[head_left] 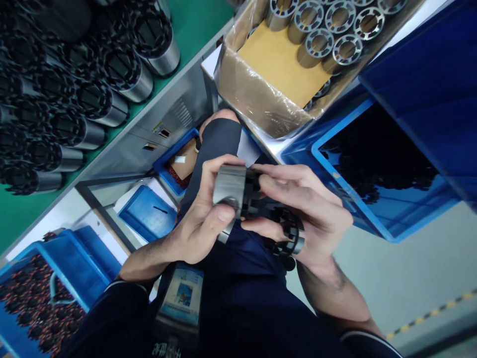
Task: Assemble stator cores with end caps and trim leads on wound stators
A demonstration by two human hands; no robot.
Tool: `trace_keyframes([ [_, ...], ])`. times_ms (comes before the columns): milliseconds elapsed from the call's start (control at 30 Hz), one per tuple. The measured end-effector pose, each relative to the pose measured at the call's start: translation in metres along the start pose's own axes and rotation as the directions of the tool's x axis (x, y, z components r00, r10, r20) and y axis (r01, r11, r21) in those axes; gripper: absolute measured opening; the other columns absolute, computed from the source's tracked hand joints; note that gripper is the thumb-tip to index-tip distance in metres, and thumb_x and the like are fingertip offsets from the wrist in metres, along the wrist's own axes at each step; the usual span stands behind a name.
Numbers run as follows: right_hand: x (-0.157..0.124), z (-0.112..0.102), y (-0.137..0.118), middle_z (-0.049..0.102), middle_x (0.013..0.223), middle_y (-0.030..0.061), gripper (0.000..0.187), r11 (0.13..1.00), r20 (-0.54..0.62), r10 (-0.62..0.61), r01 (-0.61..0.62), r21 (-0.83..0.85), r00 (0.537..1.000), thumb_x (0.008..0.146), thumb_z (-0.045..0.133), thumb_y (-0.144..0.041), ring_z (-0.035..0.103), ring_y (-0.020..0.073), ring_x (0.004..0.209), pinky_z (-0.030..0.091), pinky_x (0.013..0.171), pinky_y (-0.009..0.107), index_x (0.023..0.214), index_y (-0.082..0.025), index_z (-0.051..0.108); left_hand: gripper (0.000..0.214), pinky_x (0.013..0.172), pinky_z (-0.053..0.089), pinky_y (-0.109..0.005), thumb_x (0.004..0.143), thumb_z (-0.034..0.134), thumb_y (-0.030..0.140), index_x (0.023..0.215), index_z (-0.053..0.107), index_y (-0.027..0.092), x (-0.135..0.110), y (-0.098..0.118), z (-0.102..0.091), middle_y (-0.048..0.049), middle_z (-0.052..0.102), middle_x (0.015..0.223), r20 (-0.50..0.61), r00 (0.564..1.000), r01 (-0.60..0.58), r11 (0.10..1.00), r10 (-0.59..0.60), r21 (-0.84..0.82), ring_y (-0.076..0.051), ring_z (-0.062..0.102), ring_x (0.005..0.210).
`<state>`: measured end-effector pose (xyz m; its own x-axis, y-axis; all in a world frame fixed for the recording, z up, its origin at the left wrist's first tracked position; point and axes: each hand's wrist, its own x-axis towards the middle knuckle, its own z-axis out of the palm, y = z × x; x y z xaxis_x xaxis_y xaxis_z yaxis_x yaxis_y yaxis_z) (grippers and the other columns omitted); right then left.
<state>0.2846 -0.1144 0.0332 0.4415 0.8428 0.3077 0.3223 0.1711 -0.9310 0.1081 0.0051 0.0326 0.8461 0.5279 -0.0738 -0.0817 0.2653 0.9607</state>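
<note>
1. Near the middle of the frame the left hand [203,219] is wrapped around a grey metal cylinder [228,186]; its side is smooth and dull, with a matt sheen; the thumb lies across the near face and the fingers curl over the top, closed firmly on it.
2. The right hand [309,209] meets it from the right; its fingers are bent around a black plastic insert [286,231] with a toothed, ring-like shape, which touches the end of the cylinder; how far it sits inside I cannot tell, since fingers cover the joint.
3. Both are held above the person's lap, over dark blue work trousers [238,288].
4. Upper left of the frame: a green mat [201,20] carries rows of similar cylinders [122,74], steel-sided with black slotted cores, standing close together.
5. Top centre: a cardboard box [257,99] lined with crinkled clear film, a tan paper sheet inside, and bare slotted metal rings [335,30] packed side by side.
6. Right: a glossy blue plastic crate [372,219] holding dark parts, too shadowed to make out.
7. Lower left corner: another blue crate [85,278] of black pieces with copper-coloured windings [30,298].
8. Below the hands a small screen device [182,296] rests against the lap.
</note>
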Motion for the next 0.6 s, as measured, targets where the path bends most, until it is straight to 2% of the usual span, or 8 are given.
trace_keyframes([
  [67,0.0,0.003,-0.001,0.085,0.142,0.009,0.075,1.0,0.001,0.004,-0.004,0.02,1.0,0.084,0.11,-0.029,0.09,0.0356,0.106,0.081,0.089,0.056,0.152,-0.047,0.084,0.059,0.124,0.062,-0.06,0.121,0.055,0.064,0.17,0.055,0.031,-0.002,-0.001,-0.001,-0.0134,0.074,0.146,0.008,1.0,0.013,1.0,-0.013,0.022,-0.038,0.073,0.143],
  [133,0.0,0.006,-0.003,0.085,0.142,0.0076,0.074,0.999,0.006,0.013,-0.013,0.029,1.0,0.087,0.109,-0.028,0.089,0.0336,0.104,0.08,0.088,0.054,0.153,-0.048,0.083,0.06,0.124,0.062,-0.059,0.12,0.056,0.065,0.168,0.055,0.03,-0.004,-0.003,0.0,-0.0139,0.073,0.15,-0.01,0.999,0.038,0.999,-0.038,0.038,-0.038,0.074,0.142],
  [200,0.002,0.006,-0.005,0.082,0.146,0.0069,0.067,0.999,0.044,0.034,-0.034,0.006,0.998,0.094,0.104,-0.033,0.088,0.0318,0.108,0.079,0.089,0.051,0.155,-0.048,0.081,0.058,0.113,0.067,-0.053,0.12,0.057,0.066,0.166,0.057,0.031,-0.005,-0.006,0.003,-0.0125,0.075,0.147,-0.054,0.995,0.078,0.997,-0.078,0.006,-0.037,0.078,0.134],
  [267,0.003,-0.001,-0.006,0.082,0.143,0.0067,0.061,0.996,0.103,0.084,-0.08,-0.048,0.991,0.104,0.094,-0.043,0.085,0.0269,0.103,0.076,0.086,0.045,0.162,-0.045,0.076,0.056,0.095,0.07,-0.047,0.12,0.053,0.07,0.161,0.059,0.032,-0.002,-0.006,0.007,-0.0107,0.08,0.133,-0.128,0.986,0.089,0.99,-0.103,-0.107,-0.035,0.083,0.122],
  [367,0.003,-0.02,-0.005,0.083,0.12,0.0042,0.05,0.97,0.143,0.207,-0.184,-0.156,0.968,0.116,0.078,-0.042,0.078,0.0189,0.087,0.067,0.072,0.034,0.166,-0.038,0.073,0.052,0.085,0.07,-0.044,0.118,0.054,0.072,0.149,0.063,0.032,0.008,-0.003,0.015,-0.0084,0.08,0.107,-0.292,0.948,0.051,0.967,-0.126,-0.25,-0.034,0.086,0.111],
  [467,-0.002,-0.037,-0.003,0.083,0.107,0.0018,0.04,0.95,0.172,0.263,-0.224,-0.216,0.949,0.11,0.078,-0.02,0.074,0.015,0.08,0.061,0.066,0.028,0.148,-0.032,0.082,0.051,0.087,0.068,-0.045,0.109,0.069,0.077,0.134,0.071,0.032,0.018,0.003,0.019,-0.0075,0.076,0.099,-0.389,0.915,0.003,0.965,-0.11,-0.263,-0.036,0.084,0.11],
  [533,-0.009,-0.041,-0.004,0.082,0.106,0.001,0.049,0.955,0.196,0.278,-0.248,-0.164,0.94,0.102,0.088,-0.014,0.073,0.0137,0.079,0.062,0.065,0.025,0.146,-0.032,0.083,0.052,0.09,0.067,-0.047,0.107,0.069,0.081,0.132,0.074,0.035,0.022,0.006,0.021,-0.0072,0.077,0.105,-0.419,0.903,-0.01,0.97,-0.095,-0.242,-0.036,0.082,0.113],
  [600,-0.018,-0.036,-0.007,0.08,0.106,0.0008,0.065,0.961,0.164,0.277,-0.271,-0.058,0.947,0.095,0.097,-0.013,0.074,0.015,0.084,0.067,0.068,0.024,0.153,-0.037,0.081,0.049,0.096,0.066,-0.048,0.11,0.065,0.079,0.135,0.076,0.038,0.023,0.006,0.023,-0.0062,0.078,0.113,-0.462,0.885,-0.04,0.978,-0.061,-0.206,-0.036,0.08,0.12],
])
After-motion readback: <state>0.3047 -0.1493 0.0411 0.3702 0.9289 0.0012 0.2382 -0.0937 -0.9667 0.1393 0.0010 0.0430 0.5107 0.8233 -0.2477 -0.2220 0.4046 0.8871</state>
